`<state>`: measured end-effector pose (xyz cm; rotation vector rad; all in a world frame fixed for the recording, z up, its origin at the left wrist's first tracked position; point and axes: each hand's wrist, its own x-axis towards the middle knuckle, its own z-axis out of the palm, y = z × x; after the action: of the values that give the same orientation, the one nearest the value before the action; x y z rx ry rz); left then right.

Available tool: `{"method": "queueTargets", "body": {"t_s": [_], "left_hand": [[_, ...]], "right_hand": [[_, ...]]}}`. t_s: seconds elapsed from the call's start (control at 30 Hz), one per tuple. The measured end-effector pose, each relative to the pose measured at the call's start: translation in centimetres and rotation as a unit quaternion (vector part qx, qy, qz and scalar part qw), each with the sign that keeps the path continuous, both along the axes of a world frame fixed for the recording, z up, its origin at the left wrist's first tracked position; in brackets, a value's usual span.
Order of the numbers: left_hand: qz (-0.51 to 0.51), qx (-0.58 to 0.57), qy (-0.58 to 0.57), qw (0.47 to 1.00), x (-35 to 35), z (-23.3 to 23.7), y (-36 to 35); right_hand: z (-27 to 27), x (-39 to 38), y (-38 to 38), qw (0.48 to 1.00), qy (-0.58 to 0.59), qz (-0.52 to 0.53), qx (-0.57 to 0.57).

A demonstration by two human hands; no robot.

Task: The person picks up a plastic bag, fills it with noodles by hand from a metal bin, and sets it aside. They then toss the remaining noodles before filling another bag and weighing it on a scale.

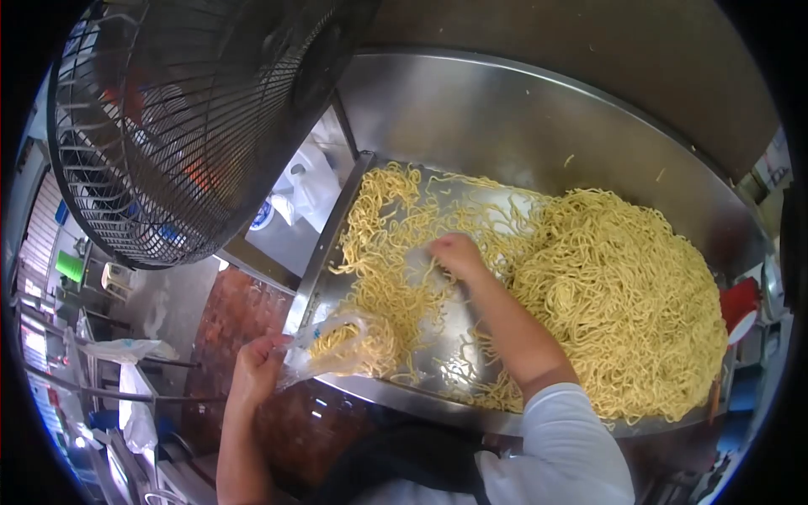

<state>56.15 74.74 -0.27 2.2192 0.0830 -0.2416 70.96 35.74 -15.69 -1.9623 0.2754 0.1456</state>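
My left hand is closed on the gathered end of a clear plastic bag at the tray's near left corner. Yellow noodles fill the far end of that bag, which rests on the tray's edge. My right hand is low over the middle of the metal tray, its fingers curled among loose noodles; what they hold, if anything, is hidden. Right of my right forearm rises a large heap of yellow noodles.
A big black caged fan looms at upper left, close to the tray. A steel back wall rises behind the noodles. White plastic bags lie beyond the tray's left side. A red container stands at the right.
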Motion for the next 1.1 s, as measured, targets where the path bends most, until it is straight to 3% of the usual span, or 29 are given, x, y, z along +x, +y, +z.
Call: {"method": "queueTargets", "body": {"t_s": [0.17,0.27,0.33,0.37,0.43,0.53,0.67,0.7,0.77,0.8,0.87,0.9,1.0,1.07,1.1], "left_hand": [[0.009,-0.012,-0.011,1.000,0.4,-2.2,1.7],[0.058,-0.069,0.050,0.995,0.4,-1.1,0.7],[0.040,-0.055,-0.003,0.998,0.3,-1.5,-0.1],[0.046,-0.079,0.002,0.996,0.1,-1.6,-0.2],[0.062,-0.104,-0.002,0.993,-0.1,-1.1,-1.6],[0.102,-0.072,0.056,0.991,-0.9,-1.3,-1.4],[0.144,-0.130,0.070,0.979,-1.6,-1.8,-2.6],[0.149,-0.124,0.072,0.978,-1.4,-2.2,-2.3],[0.149,-0.120,0.084,0.978,-1.4,-2.9,-1.8],[0.146,-0.124,0.092,0.977,-1.5,-3.2,-1.6],[0.131,-0.134,0.098,0.977,-0.9,-2.8,-1.8],[0.117,-0.140,0.097,0.978,-0.7,-2.6,-1.8],[0.084,-0.151,0.067,0.983,-0.7,-3.8,0.4],[0.087,-0.175,0.071,0.978,-0.6,-4.1,0.8],[0.071,-0.163,0.083,0.980,-0.2,-3.5,0.5]], "right_hand": [[-1.8,1.8,-1.9,0.995,-0.081,-0.040,0.033],[-1.4,4.0,-0.3,0.988,-0.142,0.044,0.041],[0.4,6.2,-0.1,0.989,-0.035,0.139,0.024],[0.6,7.7,-0.2,0.989,-0.041,0.138,0.032],[-0.1,10.7,-0.5,0.969,-0.187,-0.021,-0.159],[-4.0,16.0,0.2,0.964,-0.198,-0.082,-0.155],[-5.9,21.0,3.8,0.963,-0.220,0.027,-0.150],[-5.1,20.8,5.1,0.965,-0.218,0.030,-0.144],[-2.2,18.5,8.1,0.935,-0.159,0.190,-0.255],[-2.4,17.3,9.8,0.935,-0.149,0.193,-0.257],[-2.6,13.7,12.3,0.874,-0.219,0.189,-0.390],[-3.1,12.3,12.6,0.871,-0.218,0.189,-0.398],[-3.7,9.6,12.1,0.859,-0.194,0.266,-0.391],[-1.2,7.3,9.6,0.939,-0.115,0.229,-0.228],[0.9,6.4,8.4,0.938,-0.111,0.228,-0.234]]}}
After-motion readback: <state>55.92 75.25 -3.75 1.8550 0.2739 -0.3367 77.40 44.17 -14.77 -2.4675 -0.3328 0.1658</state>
